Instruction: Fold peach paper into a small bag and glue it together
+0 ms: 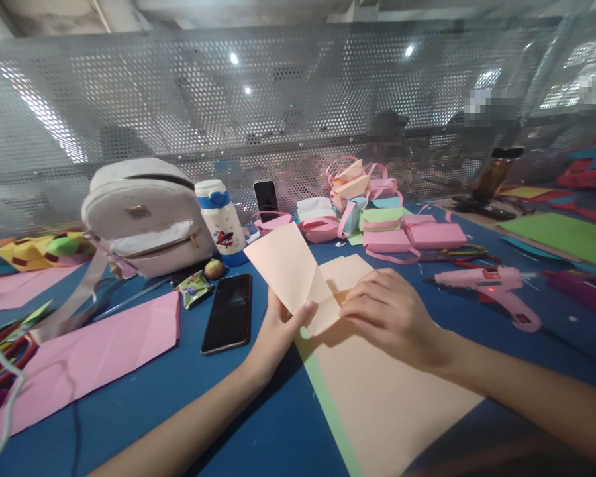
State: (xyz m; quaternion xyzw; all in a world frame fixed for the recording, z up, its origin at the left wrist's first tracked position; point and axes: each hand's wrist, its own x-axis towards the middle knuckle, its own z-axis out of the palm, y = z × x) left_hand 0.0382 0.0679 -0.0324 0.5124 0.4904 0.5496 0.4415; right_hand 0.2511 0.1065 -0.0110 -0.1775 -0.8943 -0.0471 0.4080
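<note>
Left of the flat phone (pixel 227 311) lies a pink sheet (pixel 124 351); behind the phone stand a pale backpack (pixel 151 212) and white bottle (pixel 221 222). Right of the phone, the left hand (pixel 278 330) grips a folded peach paper (pixel 288 265) over a peach sheet (pixel 392 397); the right hand (pixel 395 315) pinches the folded paper's edge. Farther right are paper bags (pixel 385 240) and a pink glue gun (pixel 496 285). Beyond the blue tabletop (pixel 179 397) rises a perforated metal panel (pixel 293 99).

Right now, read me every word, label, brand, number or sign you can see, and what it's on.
Nothing can be read.
Snack packet: print too small and blurred.
Metal plate on the pale backpack: any marking too small.
Bottle: a picture, no readable words.
Folded peach paper: no writing visible.
</note>
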